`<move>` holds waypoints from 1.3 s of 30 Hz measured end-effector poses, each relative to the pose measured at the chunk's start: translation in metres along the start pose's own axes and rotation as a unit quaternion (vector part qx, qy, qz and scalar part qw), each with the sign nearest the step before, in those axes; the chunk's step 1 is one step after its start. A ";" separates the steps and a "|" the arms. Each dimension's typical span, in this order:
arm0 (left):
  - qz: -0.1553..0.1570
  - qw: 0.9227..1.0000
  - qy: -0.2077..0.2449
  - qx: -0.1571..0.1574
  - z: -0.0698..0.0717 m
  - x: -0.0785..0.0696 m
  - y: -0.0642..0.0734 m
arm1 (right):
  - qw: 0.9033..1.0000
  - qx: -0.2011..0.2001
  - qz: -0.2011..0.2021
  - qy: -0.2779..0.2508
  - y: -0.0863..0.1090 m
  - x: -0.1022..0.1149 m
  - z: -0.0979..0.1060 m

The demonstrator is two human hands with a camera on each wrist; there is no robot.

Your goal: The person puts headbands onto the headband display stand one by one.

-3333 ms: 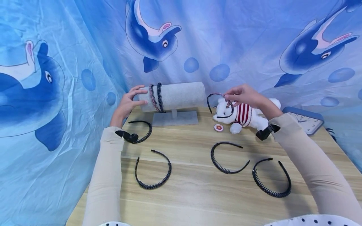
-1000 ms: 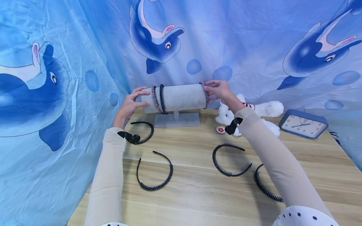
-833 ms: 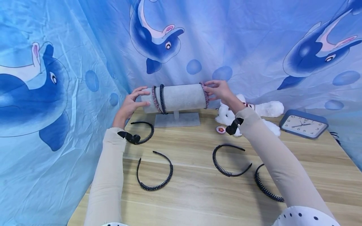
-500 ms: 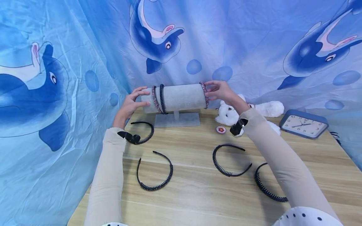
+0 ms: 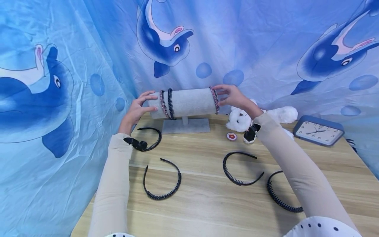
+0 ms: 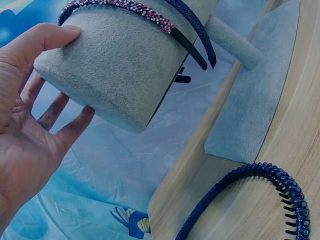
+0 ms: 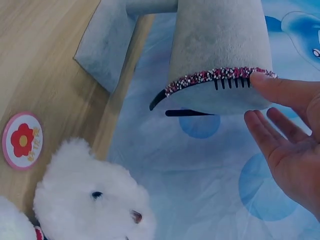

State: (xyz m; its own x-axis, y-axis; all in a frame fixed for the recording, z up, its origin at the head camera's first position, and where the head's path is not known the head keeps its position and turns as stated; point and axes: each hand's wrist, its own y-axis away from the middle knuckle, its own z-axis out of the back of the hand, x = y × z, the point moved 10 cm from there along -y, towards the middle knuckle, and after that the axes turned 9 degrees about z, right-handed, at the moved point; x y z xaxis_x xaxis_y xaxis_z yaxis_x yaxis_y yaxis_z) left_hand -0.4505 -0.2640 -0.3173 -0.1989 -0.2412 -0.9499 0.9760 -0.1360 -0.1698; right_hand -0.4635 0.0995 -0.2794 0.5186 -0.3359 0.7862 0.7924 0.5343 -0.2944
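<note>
My left hand [image 5: 135, 111] grips the left end of the grey padded roll on a display stand [image 5: 193, 102], its thumb on the front and fingers round the far edge. In the left wrist view a sparkly headband [image 6: 125, 11] and a dark headband [image 6: 196, 26] sit on the roll close to that hand. At the roll's right end is a pink-and-white sparkly headband [image 7: 210, 76], black comb teeth along its edge. The thumb of my right hand [image 5: 234, 97] touches this headband. In the right wrist view that hand's other fingers extend fairly straight beside the roll's end.
Several dark toothed headbands lie on the wooden table, including one at front left [image 5: 162, 197] and one right of centre [image 5: 237, 181]. A white plush bear [image 5: 239, 119], a flower badge [image 5: 231, 136] and a blue-framed clock [image 5: 319, 130] are at the right. A dolphin-print curtain [image 5: 204, 42] hangs behind.
My right hand has carried the sparkly headband left from above the bear onto the roll's right end, then shifted its fingers slightly along it. My left hand stays on the roll.
</note>
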 end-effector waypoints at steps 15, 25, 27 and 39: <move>0.012 1.000 0.004 0.011 -0.006 -0.020 0.013 | 0.997 0.030 0.038 0.052 -0.003 0.003 -0.005; 0.017 1.000 0.001 0.011 -0.006 -0.020 0.012 | 0.993 0.017 0.057 0.098 -0.012 0.008 -0.004; 0.017 1.000 0.002 0.010 -0.006 -0.020 0.012 | 0.993 0.017 0.056 0.104 -0.014 0.009 -0.006; 0.015 1.000 0.003 0.014 -0.007 -0.021 0.014 | 0.991 0.016 0.035 0.131 -0.026 0.013 -0.017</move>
State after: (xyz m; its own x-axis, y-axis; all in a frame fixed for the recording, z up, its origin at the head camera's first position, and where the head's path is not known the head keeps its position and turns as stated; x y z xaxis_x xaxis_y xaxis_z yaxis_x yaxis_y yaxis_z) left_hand -0.4316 -0.2545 -0.3013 -0.1681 -0.2396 -0.9562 0.9789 -0.1545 -0.1333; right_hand -0.4716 0.0678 -0.2706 0.6405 -0.4849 0.5955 0.7435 0.5856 -0.3229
